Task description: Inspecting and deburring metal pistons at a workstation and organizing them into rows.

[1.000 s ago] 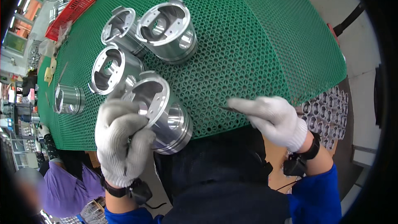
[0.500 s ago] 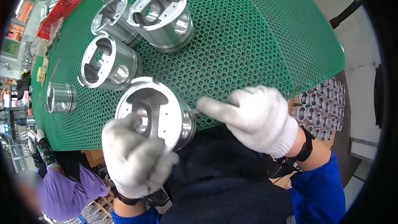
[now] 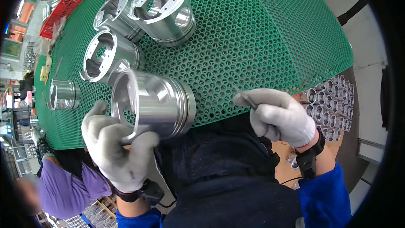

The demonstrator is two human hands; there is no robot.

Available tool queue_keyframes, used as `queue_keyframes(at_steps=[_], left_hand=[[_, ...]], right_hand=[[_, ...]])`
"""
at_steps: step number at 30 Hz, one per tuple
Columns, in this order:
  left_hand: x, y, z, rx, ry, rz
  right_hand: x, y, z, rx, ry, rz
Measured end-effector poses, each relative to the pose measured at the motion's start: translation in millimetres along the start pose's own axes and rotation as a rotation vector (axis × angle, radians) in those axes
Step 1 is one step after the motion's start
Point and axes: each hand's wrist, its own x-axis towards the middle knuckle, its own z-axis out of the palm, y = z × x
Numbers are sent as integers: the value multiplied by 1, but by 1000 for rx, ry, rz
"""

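Observation:
A shiny metal piston point(image 3: 158, 101) lies tipped on its side at the near edge of the green mat point(image 3: 236, 42), its hollow skirt end facing left. My left hand point(image 3: 116, 147), in a white knit glove, has its thumb and fingers curled around that skirt edge. To the right, apart from the piston, my gloved right hand point(image 3: 278, 116) pinches a thin, dark, pointed tool point(image 3: 248, 99); most of its length is hidden in the glove. Behind stand three more pistons: one point(image 3: 112, 55) just beyond, one point(image 3: 120, 17) farther back, and one point(image 3: 164, 14) beside it.
Another piston point(image 3: 63, 95) lies at the mat's left. A red plastic crate point(image 3: 69, 6) sits at the far left edge. Many pistons point(image 3: 329, 105) stand in rows below the mat at the right. A co-worker in a purple top point(image 3: 69, 190) is at the lower left.
The near piston has turned from open end facing up toward me to lying on its side. My left hand has shifted left on its rim; my right hand has drawn rightward, showing the tool.

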Motion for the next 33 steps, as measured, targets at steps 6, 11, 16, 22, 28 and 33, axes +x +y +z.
queue_keyframes(at_steps=[6, 11, 16, 22, 28, 33], left_hand=[[9, -4, -7, 85, -28, 183], [40, -8, 22, -237, -173, 317], [53, 4, 28, -147, -143, 306], [34, 12, 29, -116, -162, 291], [-2, -38, 27, -663, 49, -190], [63, -58, 35, -686, -656, -317]], right_hand=[[-23, -12, -8, -17, 49, -64], [17, -13, -5, -651, 257, -793], [38, -24, 1, -1691, 501, -910], [31, -20, 12, -1314, 263, -473], [8, -13, -9, -165, 89, -76], [-19, 21, -14, 223, 29, -192]])
